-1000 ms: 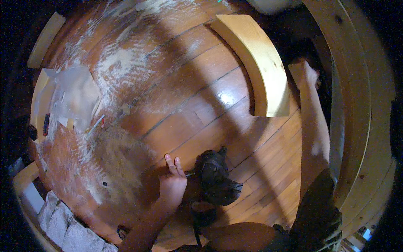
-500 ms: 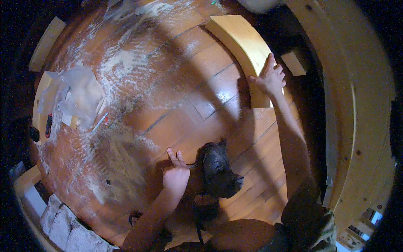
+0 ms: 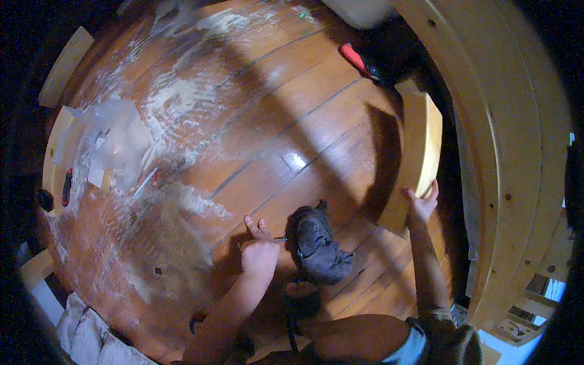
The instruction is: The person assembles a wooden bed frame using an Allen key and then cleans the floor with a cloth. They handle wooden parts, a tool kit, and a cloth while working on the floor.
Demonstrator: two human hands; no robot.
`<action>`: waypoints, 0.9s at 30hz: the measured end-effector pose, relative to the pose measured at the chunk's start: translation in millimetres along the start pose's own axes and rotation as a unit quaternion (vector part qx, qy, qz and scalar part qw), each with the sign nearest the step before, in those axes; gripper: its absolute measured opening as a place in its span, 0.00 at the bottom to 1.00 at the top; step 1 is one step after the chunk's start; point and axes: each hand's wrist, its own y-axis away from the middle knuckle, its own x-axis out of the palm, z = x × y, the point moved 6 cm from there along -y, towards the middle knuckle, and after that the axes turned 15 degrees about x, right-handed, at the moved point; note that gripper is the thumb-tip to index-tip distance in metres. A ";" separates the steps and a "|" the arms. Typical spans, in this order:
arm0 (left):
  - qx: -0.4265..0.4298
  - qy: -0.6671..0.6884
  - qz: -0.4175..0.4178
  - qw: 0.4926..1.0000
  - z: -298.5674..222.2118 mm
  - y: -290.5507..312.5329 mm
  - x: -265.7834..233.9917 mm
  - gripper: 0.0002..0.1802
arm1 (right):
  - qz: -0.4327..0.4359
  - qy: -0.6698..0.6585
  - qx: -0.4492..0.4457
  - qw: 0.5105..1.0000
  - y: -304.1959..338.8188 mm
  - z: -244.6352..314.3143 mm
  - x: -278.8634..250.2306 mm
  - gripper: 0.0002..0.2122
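The right hand (image 3: 422, 208) is clamped on the near end of the curved wooden piece (image 3: 418, 140), right of the bare floor (image 3: 261, 152); for steady control, oppose thumb and fingers. The left hand (image 3: 260, 250), two fingers extended, appears curled around a slim rod (image 3: 281, 239); keep it clear

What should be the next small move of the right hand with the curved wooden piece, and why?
Probably, the right hand should ease the curved wooden piece gently onto the floor before letting go. It grips the piece toward the near end, the left hand is away from it, and the dark shadow beside it suggests it may be raised or tilted.
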 end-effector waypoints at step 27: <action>0.023 -0.050 0.022 0.998 0.2 1.4 -6.4 0.25 | -0.152 0.200 0.064 0.966 -159.2 -42.8 36.4 0.33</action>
